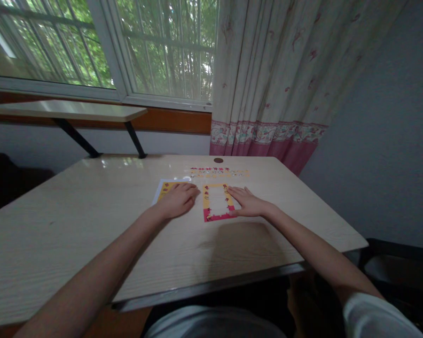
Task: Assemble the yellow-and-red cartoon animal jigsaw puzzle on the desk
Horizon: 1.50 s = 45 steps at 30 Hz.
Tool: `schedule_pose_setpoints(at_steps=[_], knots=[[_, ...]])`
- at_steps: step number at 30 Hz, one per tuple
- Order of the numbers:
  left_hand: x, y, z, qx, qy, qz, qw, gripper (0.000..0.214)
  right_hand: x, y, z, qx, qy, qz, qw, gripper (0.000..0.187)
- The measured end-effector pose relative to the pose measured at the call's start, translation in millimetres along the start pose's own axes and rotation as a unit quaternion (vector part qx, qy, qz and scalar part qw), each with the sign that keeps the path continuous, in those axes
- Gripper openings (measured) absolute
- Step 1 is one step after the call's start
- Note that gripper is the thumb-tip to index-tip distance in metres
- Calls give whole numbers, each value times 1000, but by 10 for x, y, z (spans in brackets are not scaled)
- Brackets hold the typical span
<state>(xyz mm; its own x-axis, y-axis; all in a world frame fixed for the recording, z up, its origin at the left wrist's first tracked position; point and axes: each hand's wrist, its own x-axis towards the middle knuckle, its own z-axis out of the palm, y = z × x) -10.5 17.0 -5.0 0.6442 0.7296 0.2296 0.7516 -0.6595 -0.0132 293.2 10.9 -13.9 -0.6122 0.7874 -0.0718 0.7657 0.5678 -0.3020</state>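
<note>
A yellow and pink puzzle frame [219,217] with a hollow middle lies flat on the table, bearing small dark red printed figures. My right hand [248,202] rests on its right edge, fingers stretched out and thumb low by the pink corner. Left of the frame lies a yellow printed sheet [163,188] with a white border. My left hand [178,199] lies over the sheet's right part, palm down, fingers loosely bent, and hides much of it. Beyond both hands, small loose puzzle pieces [218,172] are spread in rows, red ones at the back and yellowish ones nearer.
The pale wooden table [74,234] has a round dark grommet [218,160] near its back edge. A raised shelf [66,110] on black brackets stands at the back left. Behind are a barred window [165,47] and a patterned curtain [268,80]; a wall is at the right.
</note>
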Motion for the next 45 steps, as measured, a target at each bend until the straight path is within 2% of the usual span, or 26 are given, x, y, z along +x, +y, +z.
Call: schedule_pose_setpoints(at_steps=[2,5,45], knots=[[17,187,6,5,-6,24,1000,35,-4,-13,-9,-1,-5,2,1000,99],[4,283,3,13,-25,26,999,37,-10,-24,-18,-2,-10,3,1000,99],[-28,239,19,-10,-25,48,998,40,-31,-51,-23,0,29,-17,999,99]])
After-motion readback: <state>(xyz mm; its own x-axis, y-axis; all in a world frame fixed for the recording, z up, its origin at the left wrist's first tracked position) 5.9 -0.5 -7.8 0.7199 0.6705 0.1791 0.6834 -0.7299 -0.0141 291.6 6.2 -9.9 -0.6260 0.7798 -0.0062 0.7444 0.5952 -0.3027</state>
